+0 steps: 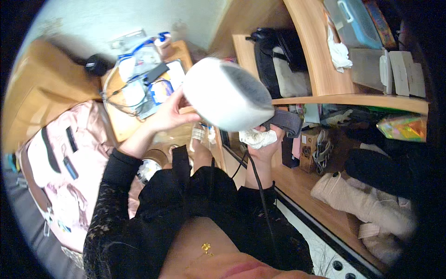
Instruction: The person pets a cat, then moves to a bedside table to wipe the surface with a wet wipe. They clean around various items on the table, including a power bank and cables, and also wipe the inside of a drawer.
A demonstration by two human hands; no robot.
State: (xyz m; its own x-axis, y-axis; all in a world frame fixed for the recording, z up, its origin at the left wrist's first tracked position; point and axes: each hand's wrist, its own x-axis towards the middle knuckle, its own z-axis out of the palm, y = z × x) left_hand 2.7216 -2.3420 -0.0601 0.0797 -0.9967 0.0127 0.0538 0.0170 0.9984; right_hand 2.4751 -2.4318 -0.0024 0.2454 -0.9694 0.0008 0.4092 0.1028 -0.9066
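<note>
A rounded white object with a grey oval panel (223, 92), blurred and of unclear kind, is held up in front of me. My left hand (177, 111) grips its left side with thumb and fingers. My right hand (266, 141) is at its lower right, closed around a crumpled, stained white tissue or cloth (258, 138). A dark grey fabric strap (287, 122) lies across the fingers of that hand. Its fingertips are partly hidden, so whether they also bear the white object is unclear.
A wooden bedside table (120, 123) with cables and packets stands at upper left. A bed with pink bedding (87, 157) lies left. Wooden shelves (348, 100) on the right hold boxes, bags and beige fabric items (352, 198). A dark cord (259, 181) hangs below my right hand.
</note>
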